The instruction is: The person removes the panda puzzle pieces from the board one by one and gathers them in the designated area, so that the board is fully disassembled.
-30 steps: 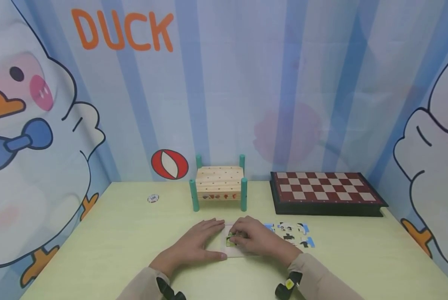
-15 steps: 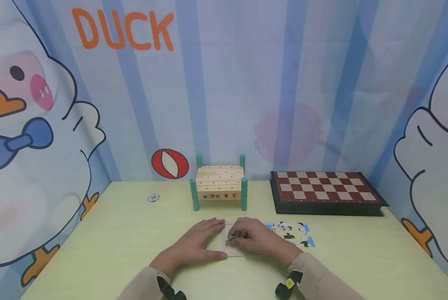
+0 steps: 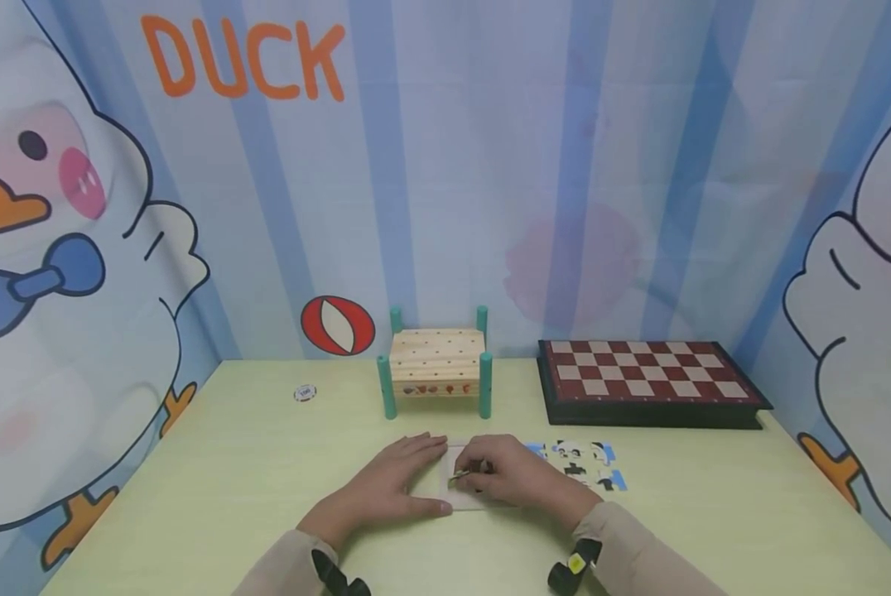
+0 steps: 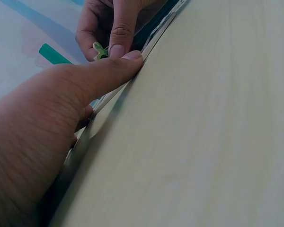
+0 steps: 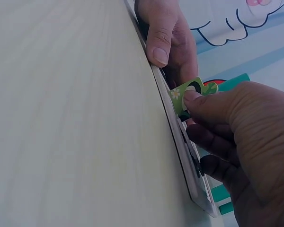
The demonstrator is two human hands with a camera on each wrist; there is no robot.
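Note:
My right hand [image 3: 516, 472] pinches a green puzzle piece [image 5: 176, 94] between thumb and fingers. The piece is printed with a white flower and black-and-white shapes, and it stands tilted on or just over a flat white puzzle board [image 3: 466, 499]. My left hand [image 3: 389, 483] rests at the board's left end, fingers stretched out and thumb tip on the near edge. Several blue, white and black puzzle pieces [image 3: 575, 465] lie flat to the right of my right hand. The right hand and forearm hide part of the board, so I cannot tell whether those pieces lie on it.
Behind the hands stands a small wooden rack [image 3: 438, 356] with green posts. A chessboard box [image 3: 647, 385] sits at the back right. A round chip [image 3: 305, 393] lies at the back left of the pale yellow table [image 3: 214, 480]. A printed duck curtain [image 3: 460, 165] surrounds it.
The puzzle piece has turned from showing its green face to nearly edge-on in the head view. My right hand has shifted only slightly; the left hand has stayed in place.

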